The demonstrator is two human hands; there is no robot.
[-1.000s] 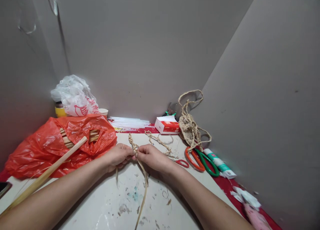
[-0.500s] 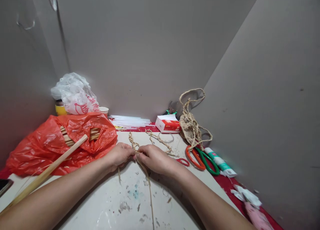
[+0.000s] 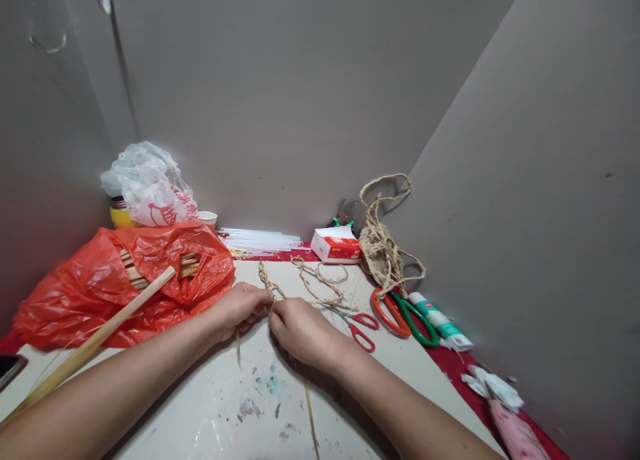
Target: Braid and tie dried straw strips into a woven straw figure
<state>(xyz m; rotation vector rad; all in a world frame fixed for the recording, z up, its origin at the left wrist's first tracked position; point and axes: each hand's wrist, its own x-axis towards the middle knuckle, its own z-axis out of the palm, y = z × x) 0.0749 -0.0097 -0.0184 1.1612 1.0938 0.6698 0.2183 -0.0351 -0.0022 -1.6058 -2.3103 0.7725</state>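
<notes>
My left hand [image 3: 239, 311] and my right hand [image 3: 296, 329] meet at the middle of the white paint-stained board [image 3: 220, 407]. Both pinch the same tan straw braid [image 3: 267, 283], whose plaited part runs away from my fingers toward the back. Loose straw strands [image 3: 312, 420] trail from under my right hand toward me, and a short one hangs below my left hand. Small red-handled scissors [image 3: 361, 328] lie just right of my right hand.
A red plastic bag [image 3: 100, 290] of wooden sticks and a long stick [image 3: 95, 343] lie at left. A white bag [image 3: 150, 190], a cup, a red-white box [image 3: 337, 245], a twine bundle [image 3: 381, 250], orange-green scissors [image 3: 403, 313] and a glue tube [image 3: 440, 323] line the grey walls.
My right hand has drawn back toward me and slightly left, uncovering the small red scissors. The long loose strand has swung from left-leaning to under my right wrist. My left hand barely moved.
</notes>
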